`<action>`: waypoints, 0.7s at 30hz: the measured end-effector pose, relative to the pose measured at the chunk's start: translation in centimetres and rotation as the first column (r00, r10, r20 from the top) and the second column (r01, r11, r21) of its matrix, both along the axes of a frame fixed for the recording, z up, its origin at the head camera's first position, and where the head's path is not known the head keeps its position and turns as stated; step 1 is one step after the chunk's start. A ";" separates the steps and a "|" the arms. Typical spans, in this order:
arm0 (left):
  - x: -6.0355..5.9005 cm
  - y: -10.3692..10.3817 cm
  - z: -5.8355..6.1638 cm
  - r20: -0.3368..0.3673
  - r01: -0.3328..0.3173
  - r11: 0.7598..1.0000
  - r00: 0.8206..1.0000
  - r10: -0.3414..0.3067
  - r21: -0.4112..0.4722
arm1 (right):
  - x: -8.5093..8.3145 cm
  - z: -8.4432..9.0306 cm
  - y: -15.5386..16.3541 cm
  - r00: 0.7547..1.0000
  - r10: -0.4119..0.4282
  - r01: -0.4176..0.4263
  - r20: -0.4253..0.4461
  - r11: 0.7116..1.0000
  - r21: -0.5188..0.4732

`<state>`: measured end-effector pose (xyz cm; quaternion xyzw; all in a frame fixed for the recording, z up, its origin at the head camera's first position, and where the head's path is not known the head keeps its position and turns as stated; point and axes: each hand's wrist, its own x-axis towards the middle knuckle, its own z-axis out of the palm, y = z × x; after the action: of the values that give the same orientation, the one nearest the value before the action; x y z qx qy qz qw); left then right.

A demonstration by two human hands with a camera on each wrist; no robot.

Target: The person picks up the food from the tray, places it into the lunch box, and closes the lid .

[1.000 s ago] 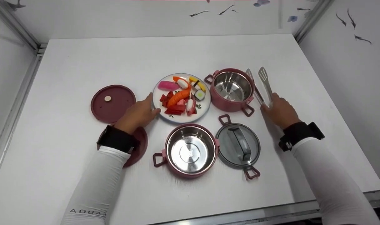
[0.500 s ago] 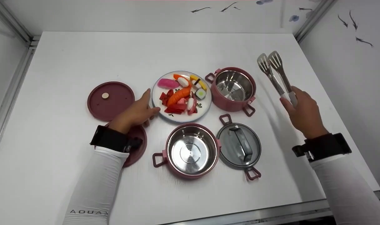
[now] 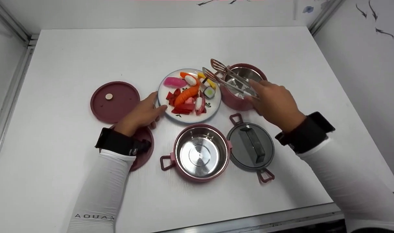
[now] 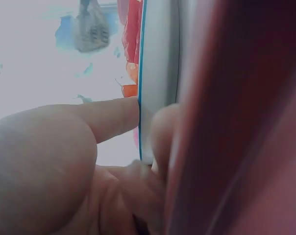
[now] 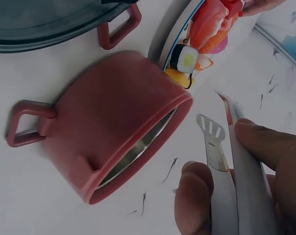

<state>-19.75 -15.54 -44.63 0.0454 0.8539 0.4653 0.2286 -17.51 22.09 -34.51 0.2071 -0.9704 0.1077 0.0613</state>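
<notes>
A person is wearing long white sleeves on both arms; the left sleeve (image 3: 101, 187) is showing grey lettering near the elbow. Black wrist straps are wrapping the cuffs behind the bare left hand (image 3: 141, 113) and right hand (image 3: 276, 104).

Blue-rimmed white plate (image 3: 217, 103), dusty-pink pots (image 3: 229, 100), silver tongs (image 3: 227, 81)

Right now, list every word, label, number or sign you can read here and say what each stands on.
"AQUA": pale letters on the white left sleeve, cut off at the sleeve's edge, so the word may run on.
Nothing else is readable: the steel bowl shows a small centre mark too small to read, and the wall bears only painted fish.
</notes>
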 end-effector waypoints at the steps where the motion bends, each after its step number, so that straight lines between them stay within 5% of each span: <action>1: 0.0 0.0 -0.1 0.003 -0.002 1.000 1.000 0.002 0.004 | -0.3 0.3 -0.5 1.000 0.002 -0.003 0.017 1.000 0.023; 13: -0.1 -0.1 -0.2 0.019 -0.011 0.999 1.000 0.010 0.033 | -1.1 2.3 -4.6 0.997 0.014 -0.034 0.082 0.967 0.252; 21: -0.2 -0.1 0.3 0.033 -0.009 0.999 0.999 0.008 0.030 | -1.9 1.7 -5.1 0.995 0.005 -0.030 0.101 0.969 0.246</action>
<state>-19.94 -15.66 -44.38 0.0376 0.8430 0.4799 0.2400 -19.37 16.94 -32.84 0.2162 -0.9762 -0.0034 -0.0144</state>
